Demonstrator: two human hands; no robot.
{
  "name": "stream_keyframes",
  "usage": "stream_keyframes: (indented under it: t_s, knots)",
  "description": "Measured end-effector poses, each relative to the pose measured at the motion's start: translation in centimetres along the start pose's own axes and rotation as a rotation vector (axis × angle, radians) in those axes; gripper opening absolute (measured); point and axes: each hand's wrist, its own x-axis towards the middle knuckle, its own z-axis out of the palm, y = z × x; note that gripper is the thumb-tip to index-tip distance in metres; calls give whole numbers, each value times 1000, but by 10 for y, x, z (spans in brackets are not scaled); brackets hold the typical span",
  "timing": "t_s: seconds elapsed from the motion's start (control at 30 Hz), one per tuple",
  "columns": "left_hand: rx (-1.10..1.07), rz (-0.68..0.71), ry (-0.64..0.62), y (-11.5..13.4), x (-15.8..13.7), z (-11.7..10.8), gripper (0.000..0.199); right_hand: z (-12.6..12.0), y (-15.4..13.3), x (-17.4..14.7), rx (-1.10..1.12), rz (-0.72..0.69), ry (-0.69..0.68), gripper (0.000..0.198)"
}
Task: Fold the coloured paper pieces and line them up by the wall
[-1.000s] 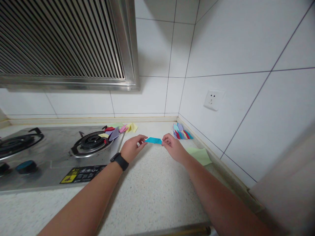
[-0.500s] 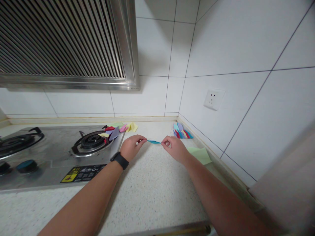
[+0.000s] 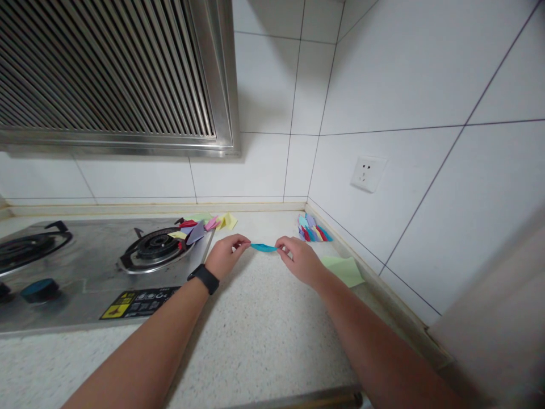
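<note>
While the gas cooktop [image 3: 96, 241] spans the left of the frame, the ribbed range hood [image 3: 106, 74] occupies the upper left above it. A black-and-yellow warning label [image 3: 138, 301] is located on the cooktop's lower right portion. Loose colored paper pieces [image 3: 196, 233] lie left of center, partly over the rear edge of the right burner [image 3: 155, 247]. The left hand [image 3: 223, 255], with a black smartwatch [image 3: 205, 278] at the wrist, is positioned near frame center; its thumb and fingers are pinched on the left end of a blue folded paper strip [image 3: 264, 247]. The strip runs between the two hands, roughly level. Contact between strip and countertop [image 3: 264, 329] cannot be determined. The right hand [image 3: 301, 258] pinches the strip's right end. Right of center, behind the right hand, sits a cluster of multicolored folded paper [image 3: 315, 230]. A light green paper sheet [image 3: 344, 271] lies beside the right forearm. The wall socket [image 3: 368, 174] is mounted above, right of center.
</note>
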Motion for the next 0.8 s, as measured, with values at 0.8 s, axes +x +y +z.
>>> stream_keyframes:
  t_s: [0.8]
  knots:
    - [157,-246,-262,-12,-5,6,27,-3,10,-10,-578,361,-345,53]
